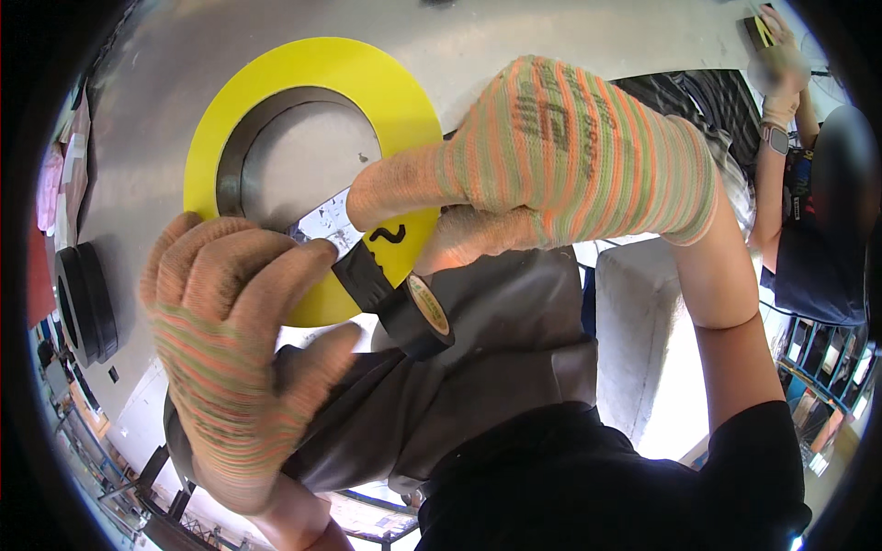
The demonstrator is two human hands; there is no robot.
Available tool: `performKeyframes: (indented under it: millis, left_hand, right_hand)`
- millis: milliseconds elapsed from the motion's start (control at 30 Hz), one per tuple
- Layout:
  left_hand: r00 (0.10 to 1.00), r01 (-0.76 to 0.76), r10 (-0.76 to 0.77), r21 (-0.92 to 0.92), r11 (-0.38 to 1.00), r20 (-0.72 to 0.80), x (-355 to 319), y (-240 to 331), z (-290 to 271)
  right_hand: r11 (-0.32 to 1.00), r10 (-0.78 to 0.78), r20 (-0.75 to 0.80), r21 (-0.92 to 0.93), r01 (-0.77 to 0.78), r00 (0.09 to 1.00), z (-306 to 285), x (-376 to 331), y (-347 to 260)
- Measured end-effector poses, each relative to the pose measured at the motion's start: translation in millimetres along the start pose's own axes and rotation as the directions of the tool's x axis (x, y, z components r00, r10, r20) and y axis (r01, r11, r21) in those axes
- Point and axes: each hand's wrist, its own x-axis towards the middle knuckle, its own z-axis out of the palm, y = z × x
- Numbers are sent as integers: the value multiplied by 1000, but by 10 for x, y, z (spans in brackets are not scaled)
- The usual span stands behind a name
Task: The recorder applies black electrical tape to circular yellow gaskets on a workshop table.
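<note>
A large yellow ring [312, 62] with a dark inner wall stands tilted at the table edge, in front of my lap. My left hand [220, 331], in a striped knit glove, lies over its lower left side, fingers stretched and thumb apart. My right hand [551, 165], gloved alike, closes its fingers about the ring's right side. Between my fingertips a shiny whitish strip [329, 226] lies across the ring; my right fingertip covers one end. Just below, black tape [366, 275] sticks to the yellow face, and its roll [418, 321] hangs from it.
Grey tabletop [147, 110] spreads beyond the ring. Several black rings [87, 303] stand at the left edge. Dark cloth or plastic [698, 101] lies at the back right. A co-worker's gloved hand [781, 55] holds a small yellow-and-black thing at far right.
</note>
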Motion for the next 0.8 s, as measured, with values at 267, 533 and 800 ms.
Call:
performKeyframes:
  millis: [267, 533, 800]
  left_hand:
    - [997, -66, 71, 153, 986, -26, 15, 3, 120]
    - [870, 249, -265, -94, 964, -416, -210, 246, 246]
    - [524, 192, -763, -925, -327, 379, -111, 649, 610]
  right_hand:
    - [995, 62, -25, 84, -60, 998, -72, -12, -53]
    - [998, -35, -43, 55, 38, 998, 71, 67, 74]
    - [999, -18, 0, -39, 18, 1000, 44, 31, 63]
